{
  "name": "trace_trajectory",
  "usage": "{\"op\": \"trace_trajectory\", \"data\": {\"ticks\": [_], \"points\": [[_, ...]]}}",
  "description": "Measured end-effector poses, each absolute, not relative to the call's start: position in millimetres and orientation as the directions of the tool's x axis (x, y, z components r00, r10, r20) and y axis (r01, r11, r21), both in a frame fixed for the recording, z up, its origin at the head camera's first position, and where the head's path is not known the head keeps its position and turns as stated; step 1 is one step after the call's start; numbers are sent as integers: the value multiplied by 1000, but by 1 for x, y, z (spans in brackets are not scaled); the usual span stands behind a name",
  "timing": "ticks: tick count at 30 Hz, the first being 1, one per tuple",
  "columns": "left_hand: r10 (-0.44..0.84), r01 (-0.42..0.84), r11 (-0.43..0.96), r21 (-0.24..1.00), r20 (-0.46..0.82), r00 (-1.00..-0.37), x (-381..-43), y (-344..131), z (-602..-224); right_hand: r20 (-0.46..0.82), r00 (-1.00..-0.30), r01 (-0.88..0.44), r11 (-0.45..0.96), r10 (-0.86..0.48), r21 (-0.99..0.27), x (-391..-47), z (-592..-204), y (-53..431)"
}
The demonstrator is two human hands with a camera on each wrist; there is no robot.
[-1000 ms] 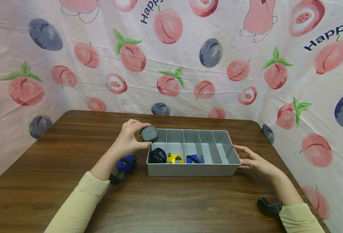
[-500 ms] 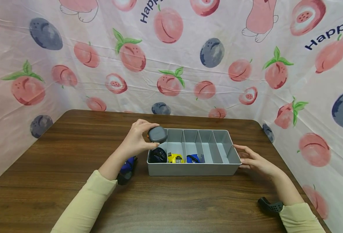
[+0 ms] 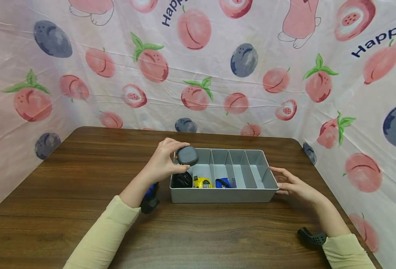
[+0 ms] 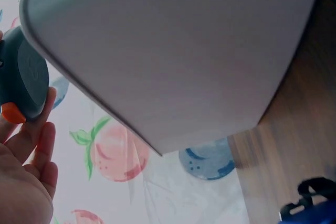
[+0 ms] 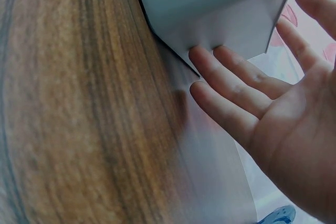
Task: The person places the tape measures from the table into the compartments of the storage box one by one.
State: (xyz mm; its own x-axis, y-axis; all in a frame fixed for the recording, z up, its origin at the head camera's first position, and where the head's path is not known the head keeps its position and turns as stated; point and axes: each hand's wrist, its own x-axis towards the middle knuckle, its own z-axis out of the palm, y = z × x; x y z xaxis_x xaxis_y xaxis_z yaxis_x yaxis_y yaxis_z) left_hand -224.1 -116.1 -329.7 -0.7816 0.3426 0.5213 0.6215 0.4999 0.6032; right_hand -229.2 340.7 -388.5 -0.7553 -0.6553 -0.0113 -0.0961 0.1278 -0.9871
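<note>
My left hand [image 3: 162,160] pinches a dark grey, rounded tape measure [image 3: 187,155] between thumb and fingers. It is held over the left end compartment of a grey divided box [image 3: 223,196]. An orange tab on the tape measure [image 4: 23,74] shows in the left wrist view. Inside the box, from the left, lie a dark navy-black rounded item [image 3: 182,180], a yellow tape measure [image 3: 203,182] and a blue tape measure [image 3: 222,183], each in its own compartment. My right hand [image 3: 293,186] touches the box's right end with extended fingers [image 5: 231,85].
A blue item with a black strap [image 4: 315,213] lies on the brown wooden table [image 3: 238,235] left of the box, partly hidden by my left wrist. Black bands sit on both wrists. A fruit-print cloth [image 3: 198,74] hangs around the table's back and sides.
My left hand has moved to the right with the tape measure, from the box's left edge to over its left compartment. The right hand and the box have stayed put.
</note>
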Motion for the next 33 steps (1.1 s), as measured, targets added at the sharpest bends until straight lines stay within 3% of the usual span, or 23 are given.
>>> {"op": "trace_trajectory", "data": {"ticks": [33], "points": [[411,629,434,645,480,-776,-225,-67,-321,-17,-761,-102,146,-649,-984,-230,-389,342]]}}
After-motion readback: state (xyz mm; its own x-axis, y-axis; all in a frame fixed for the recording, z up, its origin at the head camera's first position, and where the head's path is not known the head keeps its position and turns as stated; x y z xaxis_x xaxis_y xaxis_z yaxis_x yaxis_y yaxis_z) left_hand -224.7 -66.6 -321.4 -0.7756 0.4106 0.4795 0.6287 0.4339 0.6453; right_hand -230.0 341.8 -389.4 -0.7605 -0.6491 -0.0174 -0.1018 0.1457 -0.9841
